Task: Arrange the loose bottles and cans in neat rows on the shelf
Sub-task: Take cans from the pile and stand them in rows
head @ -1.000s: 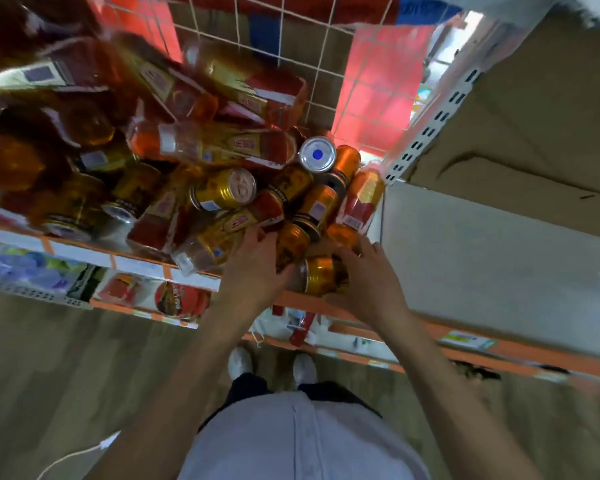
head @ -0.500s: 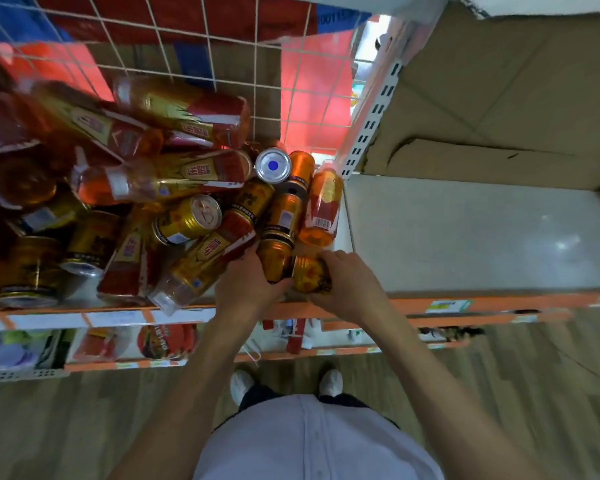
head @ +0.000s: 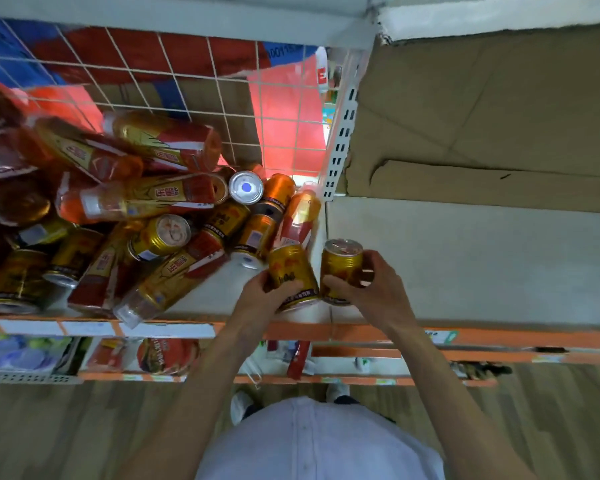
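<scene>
A jumbled heap of gold cans and orange bottles (head: 146, 209) lies on the left part of the white shelf (head: 219, 296). My left hand (head: 262, 297) grips a gold can (head: 291, 271) at the shelf's front, tilted a little. My right hand (head: 371, 289) grips a second gold can (head: 342, 263), upright, just right of the first and at the edge of the bare grey shelf section (head: 482, 265). Both cans sit side by side, close to touching.
A wire grid panel (head: 174, 88) backs the heap. A perforated white upright (head: 342, 133) divides the two shelf sections. Cardboard (head: 482, 116) lines the back right. An orange price rail (head: 326, 332) runs along the front edge, with lower shelves of goods beneath.
Both hands have lifted one gold can each out of the heap's front and moved them right, stood up side by side near the divider. The camera has shifted.
</scene>
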Tool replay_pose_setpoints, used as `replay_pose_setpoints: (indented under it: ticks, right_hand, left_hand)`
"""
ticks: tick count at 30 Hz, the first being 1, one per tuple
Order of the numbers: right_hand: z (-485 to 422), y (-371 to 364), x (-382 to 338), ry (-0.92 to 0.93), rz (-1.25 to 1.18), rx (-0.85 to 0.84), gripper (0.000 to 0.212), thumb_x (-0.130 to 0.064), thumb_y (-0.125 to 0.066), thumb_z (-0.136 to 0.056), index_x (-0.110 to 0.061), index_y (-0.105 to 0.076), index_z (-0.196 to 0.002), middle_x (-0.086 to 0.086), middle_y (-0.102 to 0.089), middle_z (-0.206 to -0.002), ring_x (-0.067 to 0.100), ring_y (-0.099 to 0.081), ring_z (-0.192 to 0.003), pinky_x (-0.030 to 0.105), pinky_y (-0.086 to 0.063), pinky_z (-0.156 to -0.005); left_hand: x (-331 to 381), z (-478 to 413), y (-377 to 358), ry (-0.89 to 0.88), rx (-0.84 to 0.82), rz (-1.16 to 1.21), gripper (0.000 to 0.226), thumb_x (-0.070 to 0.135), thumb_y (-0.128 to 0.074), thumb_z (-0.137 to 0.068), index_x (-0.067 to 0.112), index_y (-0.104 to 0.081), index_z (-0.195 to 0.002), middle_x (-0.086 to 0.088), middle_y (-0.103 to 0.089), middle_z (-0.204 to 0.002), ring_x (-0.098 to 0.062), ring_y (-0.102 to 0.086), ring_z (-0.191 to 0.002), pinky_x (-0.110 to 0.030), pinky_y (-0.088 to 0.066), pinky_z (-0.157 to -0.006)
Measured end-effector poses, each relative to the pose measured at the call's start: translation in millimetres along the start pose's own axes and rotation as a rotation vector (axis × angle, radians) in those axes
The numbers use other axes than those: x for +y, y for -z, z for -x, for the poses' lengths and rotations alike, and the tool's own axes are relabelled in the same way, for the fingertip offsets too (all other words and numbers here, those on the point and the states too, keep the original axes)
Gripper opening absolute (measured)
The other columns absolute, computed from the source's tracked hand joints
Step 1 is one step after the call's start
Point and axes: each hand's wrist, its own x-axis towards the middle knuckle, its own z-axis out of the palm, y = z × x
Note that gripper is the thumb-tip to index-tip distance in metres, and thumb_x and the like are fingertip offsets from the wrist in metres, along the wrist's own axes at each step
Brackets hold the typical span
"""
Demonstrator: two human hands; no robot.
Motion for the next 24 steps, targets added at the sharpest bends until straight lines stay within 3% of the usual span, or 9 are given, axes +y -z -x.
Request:
replay_pose_setpoints:
  ticks: [5,8,11,14,16,20,24]
  right_hand:
    - [-17.6,48.5,34.5,0.030,-0.002,0.014,0.060,-0.048,-0.086,-0.071,-0.023,-0.061,-0.119,-0.011,-0.065,-0.105,0.003,-0.062,-0.093,0.006,-0.043,-0.068]
    - [-23.7,76.7,64.7,0.026,-0.033,0.036,0.055,-0.045,-0.088,-0.070,-0.024,-0.062,-0.113,-0.013,-0.067,-0.101,-0.006,-0.061,-0.089,0.009,-0.049,-0.070]
    - [-28.0,96.6,91.8,0.014,-0.054,0.069,0.056,-0.039,-0.091,-0.068,-0.027,-0.058,-0.111,-0.014,-0.066,-0.101,-0.006,-0.062,-0.089,0.017,-0.054,-0.076]
    - [-31.0,111.5,117.3,0.066,-0.021,0.102,0.064,-0.039,-0.093,-0.063,-0.031,-0.058,-0.117,-0.016,-0.069,-0.104,0.002,-0.067,-0.094,0.030,-0.058,-0.083]
    - [-29.1,119.1,128.4,0.097,-0.007,0.088,0.067,-0.040,-0.093,-0.062,-0.034,-0.058,-0.120,-0.019,-0.069,-0.106,0.002,-0.067,-0.098,0.027,-0.057,-0.084]
    - [-26.0,127.0,141.2,0.145,-0.018,0.008,0.069,-0.030,-0.093,-0.065,-0.030,-0.055,-0.123,-0.019,-0.068,-0.108,-0.001,-0.066,-0.101,0.020,-0.055,-0.086]
    - [-32.1,132.9,146.2,0.189,0.029,-0.056,0.078,-0.027,-0.092,-0.068,-0.028,-0.050,-0.134,-0.017,-0.065,-0.114,-0.003,-0.062,-0.102,0.007,-0.048,-0.085]
  left_hand:
    - [1.3,-17.1,-65.1,-0.073,-0.005,-0.067,0.058,0.047,-0.086,-0.065,0.022,-0.066,-0.114,0.001,-0.073,-0.107,-0.016,-0.068,-0.104,-0.039,-0.056,-0.093]
    - [0.3,-29.8,-98.8,-0.090,0.021,-0.100,0.060,0.022,-0.090,-0.068,0.014,-0.060,-0.119,-0.003,-0.068,-0.114,-0.018,-0.068,-0.101,-0.038,-0.058,-0.087]
    - [-3.8,-40.6,-129.7,-0.174,0.037,-0.150,0.064,0.001,-0.087,-0.068,0.019,-0.054,-0.120,0.002,-0.066,-0.114,-0.020,-0.067,-0.101,-0.032,-0.058,-0.081]
    - [-7.2,-41.9,-158.3,-0.252,0.073,-0.192,0.072,0.000,-0.086,-0.066,0.025,-0.052,-0.124,0.013,-0.065,-0.114,0.000,-0.063,-0.102,-0.014,-0.052,-0.077]
    - [-9.7,-39.1,-173.2,-0.296,0.151,-0.273,0.071,0.009,-0.087,-0.069,0.034,-0.050,-0.124,0.024,-0.063,-0.111,0.014,-0.059,-0.100,-0.007,-0.048,-0.078]
    - [-17.7,-35.8,-183.5,-0.295,0.263,-0.301,0.069,0.019,-0.086,-0.073,0.048,-0.045,-0.120,0.033,-0.061,-0.106,0.021,-0.056,-0.098,-0.004,-0.046,-0.082]
    - [-20.1,-43.3,-183.5,-0.362,0.332,-0.341,0.071,0.017,-0.087,-0.072,0.040,-0.049,-0.127,0.014,-0.063,-0.123,0.004,-0.059,-0.110,-0.011,-0.048,-0.091]
